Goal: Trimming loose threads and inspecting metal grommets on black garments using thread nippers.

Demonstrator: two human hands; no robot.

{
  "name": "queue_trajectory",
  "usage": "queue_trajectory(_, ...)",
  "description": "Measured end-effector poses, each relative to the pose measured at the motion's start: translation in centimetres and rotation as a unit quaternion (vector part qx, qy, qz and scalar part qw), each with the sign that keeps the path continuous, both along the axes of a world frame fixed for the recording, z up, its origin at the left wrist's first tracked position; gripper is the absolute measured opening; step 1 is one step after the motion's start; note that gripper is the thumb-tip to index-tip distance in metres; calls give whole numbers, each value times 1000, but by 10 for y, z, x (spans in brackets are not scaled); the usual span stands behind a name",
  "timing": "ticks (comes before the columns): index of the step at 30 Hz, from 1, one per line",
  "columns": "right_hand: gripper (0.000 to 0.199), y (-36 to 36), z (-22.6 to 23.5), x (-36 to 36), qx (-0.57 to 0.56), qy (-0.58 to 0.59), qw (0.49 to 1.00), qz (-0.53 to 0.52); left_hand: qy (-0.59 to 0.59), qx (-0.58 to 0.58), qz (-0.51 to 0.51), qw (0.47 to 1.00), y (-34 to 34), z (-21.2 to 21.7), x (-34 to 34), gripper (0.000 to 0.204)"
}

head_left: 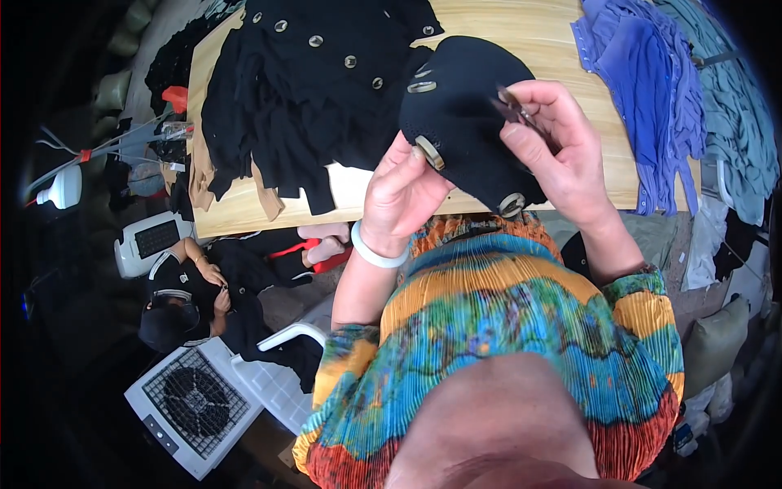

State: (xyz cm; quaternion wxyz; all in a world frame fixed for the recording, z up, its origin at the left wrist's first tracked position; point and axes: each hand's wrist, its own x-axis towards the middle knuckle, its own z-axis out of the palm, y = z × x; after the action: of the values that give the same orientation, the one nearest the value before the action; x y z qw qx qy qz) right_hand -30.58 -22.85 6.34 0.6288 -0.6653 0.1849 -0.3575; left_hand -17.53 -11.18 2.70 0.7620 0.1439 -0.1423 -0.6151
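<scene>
Between my hands is a black garment (464, 98) with large ring-shaped buttons. My left hand (399, 191) is closed on its near edge, with the thumb against a pale gold-rimmed button (429, 152). Another button (511, 204) hangs at the lower right edge of the cloth, and a further one lies near its upper left. Over the right side of the cloth, my right hand (562, 151) is closed around small dark thread snips (521, 112), their tips blurred. A white bangle (378, 247) circles my left wrist.
More black knitwear (285, 106) with similar buttons covers the left of the wooden table (538, 24). Blue-purple shirts (643, 90) and grey-green cloth (737, 106) hang at the right. At lower left, another person (191, 281) handles black cloth near a fan unit (195, 403) and a white chair (273, 391).
</scene>
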Motion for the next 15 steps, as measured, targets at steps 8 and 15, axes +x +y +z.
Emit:
queue_trajectory(8, 16, -14, -5, 19, -257, 45, 962, 77, -62, 81, -26, 994, -6, 3, 3, 31)
queue_trajectory(15, 13, -21, -15, 12, -66, 106, 992, 18, 33, 143, -6, 989, -20, 17, 22, 32)
